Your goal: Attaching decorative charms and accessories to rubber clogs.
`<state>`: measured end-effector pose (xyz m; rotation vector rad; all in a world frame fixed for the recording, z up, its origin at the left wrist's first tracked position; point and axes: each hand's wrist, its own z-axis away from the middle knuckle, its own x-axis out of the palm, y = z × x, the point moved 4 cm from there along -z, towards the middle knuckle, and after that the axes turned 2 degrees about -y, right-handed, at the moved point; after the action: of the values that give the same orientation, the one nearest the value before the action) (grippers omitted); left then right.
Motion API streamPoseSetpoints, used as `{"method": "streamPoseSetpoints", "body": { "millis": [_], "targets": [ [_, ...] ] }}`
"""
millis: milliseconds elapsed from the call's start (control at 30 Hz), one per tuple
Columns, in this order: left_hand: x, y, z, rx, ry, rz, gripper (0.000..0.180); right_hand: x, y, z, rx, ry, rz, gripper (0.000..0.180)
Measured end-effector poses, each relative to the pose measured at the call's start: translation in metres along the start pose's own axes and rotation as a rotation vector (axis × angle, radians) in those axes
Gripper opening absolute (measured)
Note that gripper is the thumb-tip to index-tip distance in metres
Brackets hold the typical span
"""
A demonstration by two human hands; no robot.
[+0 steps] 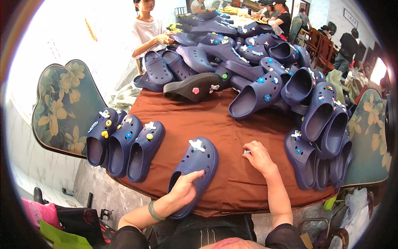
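A navy clog (201,159) with a white charm on its toe lies at the table's near edge. My left hand (185,189) grips its side, thumb across the upper and fingers hidden. Right of it, just over the cloth, the fingertips of my right hand (259,157) pinch a small whitish-blue piece (247,152), too small to name. Left of my left hand stands a row of navy clogs (139,151) with colourful charms. Another group of decorated navy clogs (302,159) sits to the right of my right hand.
A large heap of navy clogs (253,97) covers the far part of the brown tablecloth (244,186), with a black clog (192,86) at its front. Floral-backed chairs (68,103) flank the table. A person (147,31) in a white top stands at the far left; others sit behind.
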<state>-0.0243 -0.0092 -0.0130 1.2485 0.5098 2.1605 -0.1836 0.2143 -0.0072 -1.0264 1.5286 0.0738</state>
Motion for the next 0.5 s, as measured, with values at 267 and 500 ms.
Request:
{"method": "streamPoseSetpoints", "body": {
  "millis": [267,500],
  "targets": [
    [0.003,-0.007,0.011,0.039,-0.040,-0.030,0.029,0.005,-0.001,0.006,0.020,0.092,-0.001,0.017],
    [-0.007,-0.016,0.006,0.141,-0.060,-0.100,0.031,0.013,-0.005,0.003,0.278,0.045,-1.083,0.009]
  ]
}}
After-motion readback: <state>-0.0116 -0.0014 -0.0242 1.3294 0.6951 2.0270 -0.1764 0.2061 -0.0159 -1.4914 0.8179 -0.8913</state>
